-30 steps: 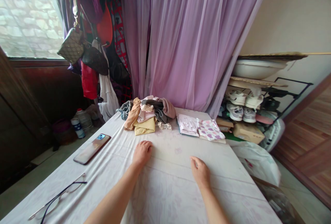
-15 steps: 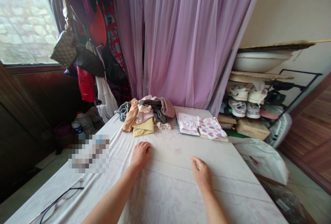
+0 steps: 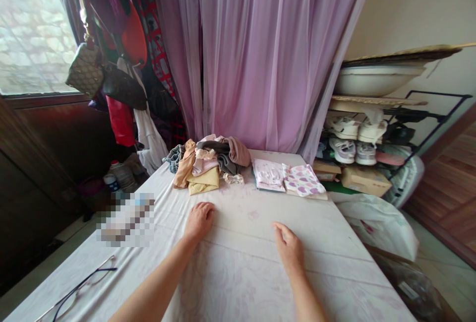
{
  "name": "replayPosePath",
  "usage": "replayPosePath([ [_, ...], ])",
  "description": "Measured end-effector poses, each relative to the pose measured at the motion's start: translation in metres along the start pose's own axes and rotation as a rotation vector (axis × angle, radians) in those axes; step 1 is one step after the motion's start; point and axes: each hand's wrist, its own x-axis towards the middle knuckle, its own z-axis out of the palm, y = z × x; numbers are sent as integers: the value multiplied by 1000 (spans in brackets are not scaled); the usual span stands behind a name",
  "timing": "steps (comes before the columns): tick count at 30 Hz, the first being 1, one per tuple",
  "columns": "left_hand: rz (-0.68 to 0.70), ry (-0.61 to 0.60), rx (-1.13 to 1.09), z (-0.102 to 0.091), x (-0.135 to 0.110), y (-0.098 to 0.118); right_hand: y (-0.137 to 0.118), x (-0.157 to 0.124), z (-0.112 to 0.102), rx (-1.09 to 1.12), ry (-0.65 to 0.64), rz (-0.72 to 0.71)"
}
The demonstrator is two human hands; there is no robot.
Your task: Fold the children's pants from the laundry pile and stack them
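Observation:
Both my hands rest palm down on a white patterned sheet (image 3: 238,272) that covers a table or bed. My left hand (image 3: 200,222) lies with its fingers slightly curled, just in front of a heap of crumpled clothes (image 3: 206,165) in beige, yellow, grey and pink. My right hand (image 3: 289,248) sits farther forward on the sheet, nearest to two folded pieces of printed pink-and-white cloth (image 3: 288,178). Neither hand holds anything. A pixelated flat object (image 3: 126,220) lies left of my left hand, and glasses (image 3: 80,287) lie at the near left.
A purple sheer curtain (image 3: 253,54) hangs behind the sheet. Bags and clothes (image 3: 122,89) hang at the left, above bottles on the floor. At the right stand a shoe rack (image 3: 353,143) holding sneakers and a basin, and a white plastic bag (image 3: 379,225).
The whole view has drifted slightly as my head moved, with the clothes and hands lower-left in the picture. My hands stay in place on the sheet, and nothing has been picked up.

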Motion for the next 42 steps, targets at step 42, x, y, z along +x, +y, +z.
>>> replayPosePath([
  [42, -321, 30, -157, -16, 179, 27, -3, -1, -1, 27, -42, -13],
])
